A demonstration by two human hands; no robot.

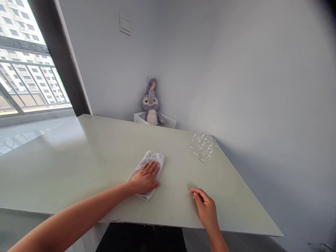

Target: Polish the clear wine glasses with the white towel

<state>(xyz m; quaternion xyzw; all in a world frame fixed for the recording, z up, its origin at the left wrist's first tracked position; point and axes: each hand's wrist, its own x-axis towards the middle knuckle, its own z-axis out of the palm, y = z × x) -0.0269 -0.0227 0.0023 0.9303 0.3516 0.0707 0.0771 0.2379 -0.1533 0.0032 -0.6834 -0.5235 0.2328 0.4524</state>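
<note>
White folded cloth [155, 161] lying mid-desk under the open left hand [145, 178], palm flat and pressing evenly on the pale green glossy desk [65, 168]; right hand [206, 206] empty, loosely curled, nearby.

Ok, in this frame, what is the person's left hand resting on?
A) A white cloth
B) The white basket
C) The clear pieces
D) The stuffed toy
A. The left hand lies flat on top of a white cloth, which is spread on the pale tabletop.
</note>
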